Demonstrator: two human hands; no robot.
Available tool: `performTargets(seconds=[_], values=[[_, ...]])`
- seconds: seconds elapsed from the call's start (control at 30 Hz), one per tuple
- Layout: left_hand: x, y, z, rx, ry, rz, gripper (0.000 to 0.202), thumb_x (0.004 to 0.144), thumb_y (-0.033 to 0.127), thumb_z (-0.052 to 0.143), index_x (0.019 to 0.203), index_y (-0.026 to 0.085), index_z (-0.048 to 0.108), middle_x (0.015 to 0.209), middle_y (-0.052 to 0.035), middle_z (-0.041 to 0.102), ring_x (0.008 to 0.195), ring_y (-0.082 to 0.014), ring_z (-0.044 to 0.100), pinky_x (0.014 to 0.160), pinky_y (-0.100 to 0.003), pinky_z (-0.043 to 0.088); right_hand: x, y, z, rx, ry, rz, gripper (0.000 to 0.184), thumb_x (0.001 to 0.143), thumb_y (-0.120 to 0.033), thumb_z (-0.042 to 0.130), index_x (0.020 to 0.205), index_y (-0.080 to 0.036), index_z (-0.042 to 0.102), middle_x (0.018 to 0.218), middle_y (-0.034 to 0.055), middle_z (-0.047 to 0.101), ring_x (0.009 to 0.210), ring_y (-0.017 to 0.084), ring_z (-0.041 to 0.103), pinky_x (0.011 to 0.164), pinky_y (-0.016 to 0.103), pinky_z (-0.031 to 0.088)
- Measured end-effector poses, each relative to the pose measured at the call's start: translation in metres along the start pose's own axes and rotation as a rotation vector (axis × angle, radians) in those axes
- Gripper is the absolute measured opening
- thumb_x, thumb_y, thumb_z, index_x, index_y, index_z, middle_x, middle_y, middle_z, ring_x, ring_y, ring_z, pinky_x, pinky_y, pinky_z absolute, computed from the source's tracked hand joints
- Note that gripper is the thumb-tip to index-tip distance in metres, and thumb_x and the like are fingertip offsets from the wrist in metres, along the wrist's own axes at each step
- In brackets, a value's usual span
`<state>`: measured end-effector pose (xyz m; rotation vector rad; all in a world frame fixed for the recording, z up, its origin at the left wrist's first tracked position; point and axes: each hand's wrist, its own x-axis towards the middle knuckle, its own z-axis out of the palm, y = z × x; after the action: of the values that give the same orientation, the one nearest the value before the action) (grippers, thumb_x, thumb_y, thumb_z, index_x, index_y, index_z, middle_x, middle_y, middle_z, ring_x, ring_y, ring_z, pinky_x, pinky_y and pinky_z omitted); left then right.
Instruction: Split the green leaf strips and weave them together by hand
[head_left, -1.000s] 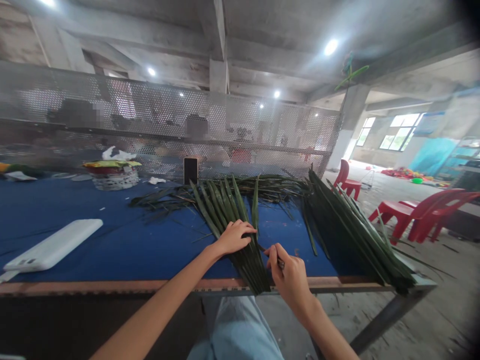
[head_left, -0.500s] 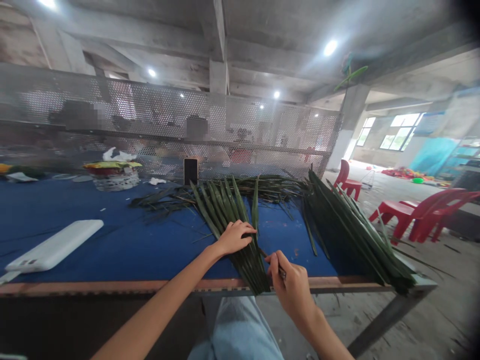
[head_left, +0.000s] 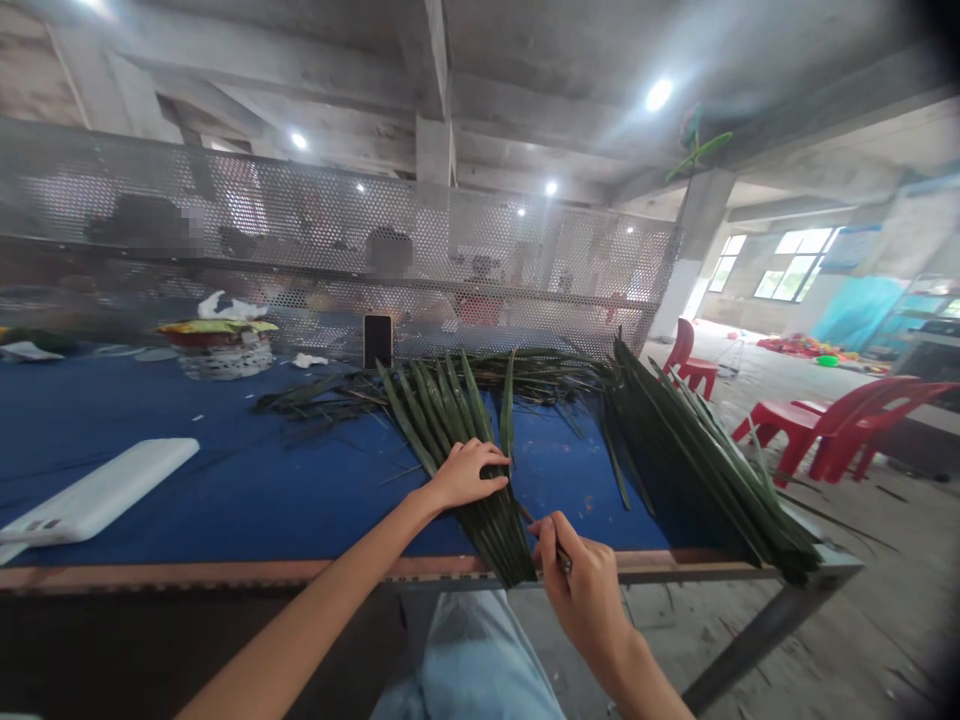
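A fan of long green palm leaves (head_left: 441,405) lies on the blue tabletop, its narrow end reaching the front edge. My left hand (head_left: 471,474) rests on it with fingers stretched out, pressing the leaf from above. One separate leaf blade (head_left: 508,400) stands out to the right, beside my left fingertips. Just right of the narrow end, my right hand (head_left: 581,565) is closed around a thin, dark-tipped tool (head_left: 527,514), perhaps a small knife. Most of the tool is hidden in my fist, and its tip is close to the leaf's right edge.
A large leaf stack (head_left: 705,460) covers the table's right end and overhangs the front edge. Loose leaf strips (head_left: 540,370) lie behind my hands. Leftward are a white power bank (head_left: 112,488), a basket (head_left: 225,360) and an upright phone (head_left: 378,342). A perforated metal screen (head_left: 480,265) stands behind.
The view has shifted slightly, so things appear a little further left. My left hand keeps its place on the leaf; my right hand with the tool has barely moved relative to it.
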<state>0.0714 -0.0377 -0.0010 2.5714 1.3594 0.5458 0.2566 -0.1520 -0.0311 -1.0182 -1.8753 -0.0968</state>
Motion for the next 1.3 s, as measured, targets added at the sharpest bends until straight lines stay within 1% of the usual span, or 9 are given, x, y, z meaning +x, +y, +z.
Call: performTargets(seconds=[0.1, 0.23, 0.43, 0.6, 0.77, 1.0, 1.1, 1.23, 1.3], values=[[0.0, -0.001, 0.001, 0.009, 0.0, 0.005, 0.032, 0.086, 0.039, 0.055, 0.114, 0.029, 0.065, 0.122, -0.0031, 0.062, 0.115, -0.0251, 0.049, 0.097, -0.042, 0.032, -0.001, -0.002, -0.001, 0.001, 0.002, 0.005, 0.024, 0.096, -0.017, 0.035, 0.082, -0.017, 0.054, 0.061, 0.0005, 0.065, 0.049, 0.009, 0.063, 0.052, 0.016, 0.04], [0.001, -0.003, 0.003, 0.015, 0.001, 0.011, 0.033, 0.085, 0.039, 0.055, 0.115, 0.027, 0.065, 0.121, -0.0032, 0.062, 0.114, -0.0249, 0.049, 0.096, -0.042, 0.032, -0.004, -0.005, -0.001, -0.009, 0.02, -0.005, 0.023, 0.096, -0.016, 0.036, 0.081, -0.017, 0.053, 0.06, -0.0001, 0.065, 0.049, 0.01, 0.063, 0.051, 0.016, 0.04], [0.002, -0.005, 0.005, 0.017, 0.008, 0.014, 0.033, 0.085, 0.039, 0.055, 0.114, 0.028, 0.065, 0.122, -0.003, 0.062, 0.114, -0.0249, 0.049, 0.096, -0.042, 0.031, -0.013, -0.007, -0.002, -0.024, 0.041, -0.032, 0.02, 0.095, -0.016, 0.037, 0.084, -0.017, 0.053, 0.066, 0.0024, 0.069, 0.052, 0.01, 0.065, 0.051, 0.016, 0.041], [0.002, -0.005, 0.005, 0.01, 0.013, 0.018, 0.033, 0.085, 0.04, 0.055, 0.114, 0.028, 0.065, 0.121, -0.003, 0.062, 0.113, -0.0248, 0.049, 0.098, -0.043, 0.03, -0.017, -0.009, -0.005, -0.033, 0.057, -0.042, 0.02, 0.095, -0.015, 0.038, 0.083, -0.017, 0.054, 0.061, 0.0007, 0.066, 0.049, 0.01, 0.063, 0.051, 0.017, 0.042], [0.002, -0.005, 0.004, 0.001, 0.008, 0.017, 0.034, 0.085, 0.04, 0.056, 0.114, 0.028, 0.065, 0.121, -0.0035, 0.062, 0.113, -0.0254, 0.049, 0.098, -0.043, 0.031, -0.021, -0.012, -0.01, -0.011, 0.066, -0.059, 0.02, 0.094, -0.013, 0.039, 0.082, -0.017, 0.054, 0.063, 0.0016, 0.067, 0.051, 0.01, 0.064, 0.053, 0.017, 0.043], [0.002, -0.005, 0.003, -0.002, 0.0, 0.01, 0.033, 0.084, 0.041, 0.055, 0.114, 0.029, 0.065, 0.122, -0.0036, 0.062, 0.113, -0.0254, 0.049, 0.097, -0.042, 0.031, -0.03, -0.017, -0.016, -0.032, 0.115, -0.103, 0.016, 0.093, -0.012, 0.041, 0.09, -0.015, 0.056, 0.06, 0.0016, 0.066, 0.046, 0.011, 0.062, 0.049, 0.018, 0.043], [0.002, -0.004, 0.003, -0.007, 0.002, 0.01, 0.034, 0.085, 0.04, 0.055, 0.114, 0.028, 0.065, 0.122, -0.0036, 0.062, 0.113, -0.0252, 0.048, 0.098, -0.043, 0.03, -0.036, -0.02, -0.019, -0.029, 0.125, -0.121, 0.014, 0.092, -0.01, 0.043, 0.094, -0.014, 0.056, 0.062, 0.0023, 0.067, 0.047, 0.011, 0.062, 0.049, 0.019, 0.044], [0.002, -0.005, 0.004, -0.01, 0.002, 0.009, 0.034, 0.085, 0.039, 0.055, 0.115, 0.028, 0.065, 0.122, -0.0039, 0.061, 0.113, -0.0254, 0.048, 0.098, -0.043, 0.03, -0.043, -0.022, -0.023, -0.008, 0.106, -0.126, 0.016, 0.091, -0.01, 0.042, 0.089, -0.016, 0.057, 0.064, 0.0028, 0.068, 0.048, 0.011, 0.063, 0.049, 0.018, 0.045], [0.002, -0.005, 0.004, -0.009, -0.004, 0.007, 0.034, 0.084, 0.039, 0.055, 0.115, 0.029, 0.065, 0.122, -0.0039, 0.061, 0.113, -0.0257, 0.048, 0.099, -0.043, 0.03, -0.047, -0.022, -0.024, -0.005, 0.131, -0.134, 0.017, 0.09, -0.011, 0.042, 0.087, -0.016, 0.058, 0.062, 0.0024, 0.067, 0.046, 0.01, 0.062, 0.047, 0.018, 0.045]])
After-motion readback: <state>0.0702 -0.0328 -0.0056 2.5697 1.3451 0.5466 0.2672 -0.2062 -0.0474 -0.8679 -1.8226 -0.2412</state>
